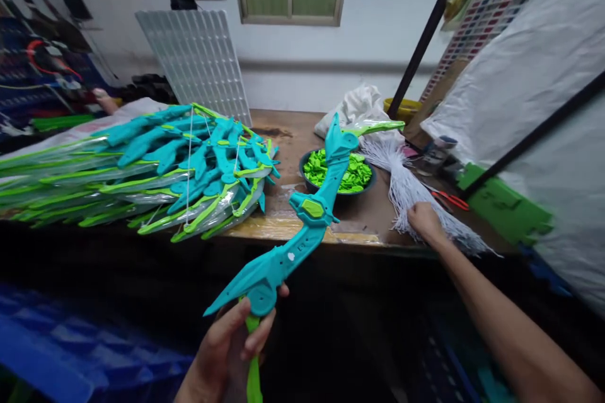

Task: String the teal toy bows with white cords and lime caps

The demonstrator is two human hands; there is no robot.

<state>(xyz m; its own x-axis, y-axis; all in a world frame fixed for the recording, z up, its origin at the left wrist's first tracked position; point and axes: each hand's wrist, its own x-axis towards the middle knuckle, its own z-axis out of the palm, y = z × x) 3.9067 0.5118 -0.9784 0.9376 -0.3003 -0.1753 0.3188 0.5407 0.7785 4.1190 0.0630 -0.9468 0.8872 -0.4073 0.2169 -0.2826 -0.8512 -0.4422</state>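
Note:
My left hand grips the lower limb of a teal and green toy bow, which slants up to the right over the table's front edge. My right hand reaches to a bundle of white strings lying on the wooden table; its fingers are curled on the strings. A dark bowl of small bright green plastic pieces sits just behind the bow's upper limb.
A big pile of finished teal and green bows covers the table's left half. Red-handled scissors, a white bag and a yellow tub lie at the back right. A white-wrapped bulk and black poles stand on the right.

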